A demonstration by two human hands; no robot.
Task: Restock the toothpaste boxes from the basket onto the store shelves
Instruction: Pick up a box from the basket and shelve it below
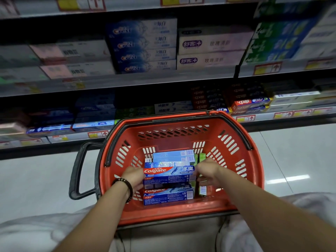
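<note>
My left hand (133, 176) and right hand (207, 173) are both down inside the red basket (181, 216); each is curled round one short end of the top Colgate box (169, 172), the left at the logo end, the right thumb and fingers pinching the other. The box lies lengthwise across the middle of the basket, on top of the heap and roughly parallel to the near rim; a second Colgate box (168, 195) lies lower, toward the near rim; pale blue boxes (172, 155) are stacked toward the far wall; a green box (202, 188) stands on end by the right wall, just beside my right hand.

I judge this carton to be light and stiff along its length, but hollow, so its broad faces would dent under a hard squeeze; the print looks glossy, so a loose pinch could slide. The ends are the firmest place to hold, though the flaps there may pop if I press inward too much; a one-handed grip across the narrow sides near the middle should carry it just as well. The lower shelf (265, 115) runs just beyond the far rim; its rows are too blurred to tell which one matches.
</note>
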